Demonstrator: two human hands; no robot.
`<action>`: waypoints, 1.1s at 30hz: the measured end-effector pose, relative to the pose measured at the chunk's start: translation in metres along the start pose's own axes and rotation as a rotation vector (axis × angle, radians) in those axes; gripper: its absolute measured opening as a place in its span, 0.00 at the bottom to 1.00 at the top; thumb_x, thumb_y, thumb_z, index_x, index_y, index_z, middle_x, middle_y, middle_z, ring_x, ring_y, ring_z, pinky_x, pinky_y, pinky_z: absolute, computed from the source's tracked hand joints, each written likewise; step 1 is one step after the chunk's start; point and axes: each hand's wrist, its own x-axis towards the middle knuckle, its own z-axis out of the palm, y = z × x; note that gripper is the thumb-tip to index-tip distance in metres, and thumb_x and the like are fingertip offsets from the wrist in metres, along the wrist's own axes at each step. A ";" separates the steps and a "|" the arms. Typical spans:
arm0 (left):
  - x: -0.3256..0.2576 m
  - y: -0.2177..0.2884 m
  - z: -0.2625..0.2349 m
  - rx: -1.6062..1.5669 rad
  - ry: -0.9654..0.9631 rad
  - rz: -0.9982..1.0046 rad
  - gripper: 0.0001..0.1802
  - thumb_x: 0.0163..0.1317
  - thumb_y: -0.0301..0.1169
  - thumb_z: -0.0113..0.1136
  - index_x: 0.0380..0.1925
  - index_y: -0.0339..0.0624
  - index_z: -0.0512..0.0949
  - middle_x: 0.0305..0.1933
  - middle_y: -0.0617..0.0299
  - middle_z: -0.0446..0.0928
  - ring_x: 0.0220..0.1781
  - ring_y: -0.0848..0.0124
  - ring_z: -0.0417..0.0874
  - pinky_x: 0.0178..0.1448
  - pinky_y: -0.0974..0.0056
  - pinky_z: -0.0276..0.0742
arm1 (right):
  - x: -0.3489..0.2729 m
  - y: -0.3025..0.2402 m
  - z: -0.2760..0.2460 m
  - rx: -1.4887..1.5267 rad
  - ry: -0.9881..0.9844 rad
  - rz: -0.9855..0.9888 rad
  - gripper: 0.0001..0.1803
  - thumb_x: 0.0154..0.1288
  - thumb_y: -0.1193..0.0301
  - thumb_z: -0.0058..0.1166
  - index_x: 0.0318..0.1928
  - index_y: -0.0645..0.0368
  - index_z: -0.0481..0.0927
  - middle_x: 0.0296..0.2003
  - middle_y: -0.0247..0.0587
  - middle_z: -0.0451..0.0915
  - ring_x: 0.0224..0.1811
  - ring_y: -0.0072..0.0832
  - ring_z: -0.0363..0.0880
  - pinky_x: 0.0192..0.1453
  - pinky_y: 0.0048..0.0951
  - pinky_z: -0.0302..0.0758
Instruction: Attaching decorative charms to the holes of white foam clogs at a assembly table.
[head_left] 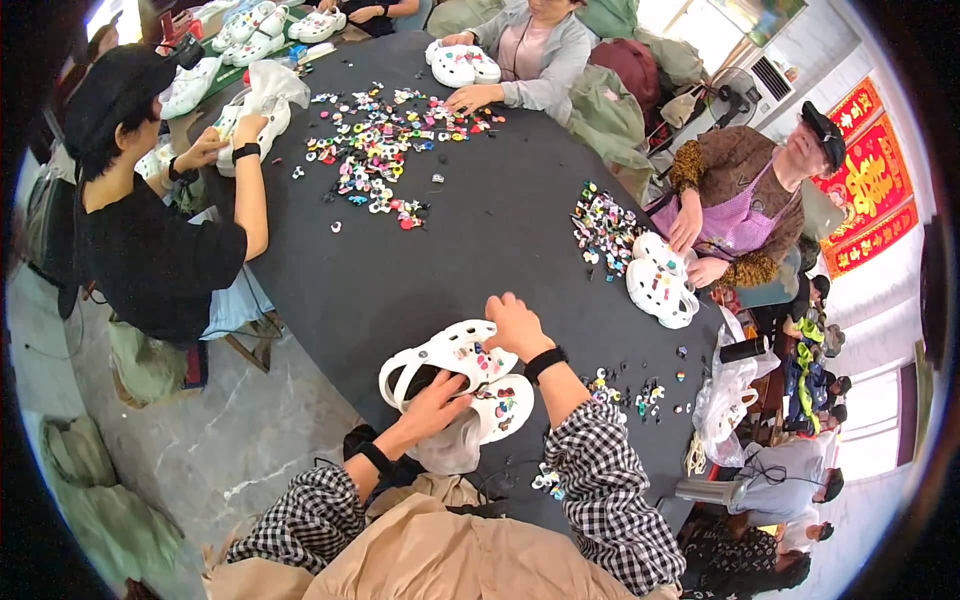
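Observation:
In front of me a pair of white clogs is tilted up off the black table: an upper white clog (465,349) and a lower white clog (508,408), both studded with small colourful charms. My left hand (432,408) reaches into the upper clog's foot opening, fingertips partly hidden inside. At that clog's toe, my right hand (514,326) is curled with its fingers against the front edge; whether it also pinches a charm cannot be seen. Below the pair, by my left wrist, hangs a translucent plastic bag (447,447).
Loose charms (375,150) are heaped across the black table (460,240), with smaller heaps (604,228) to the right and by my right forearm (650,398). Several people sit around the table handling white clogs (661,285). A plastic bag (722,395) lies at the right edge.

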 end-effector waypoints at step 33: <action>0.002 -0.001 0.003 -0.036 0.023 0.053 0.26 0.66 0.37 0.54 0.59 0.32 0.67 0.64 0.49 0.64 0.61 0.55 0.72 0.63 0.60 0.68 | -0.021 0.026 0.028 0.311 -0.039 0.093 0.37 0.61 0.51 0.57 0.63 0.62 0.67 0.59 0.58 0.72 0.61 0.51 0.72 0.63 0.44 0.71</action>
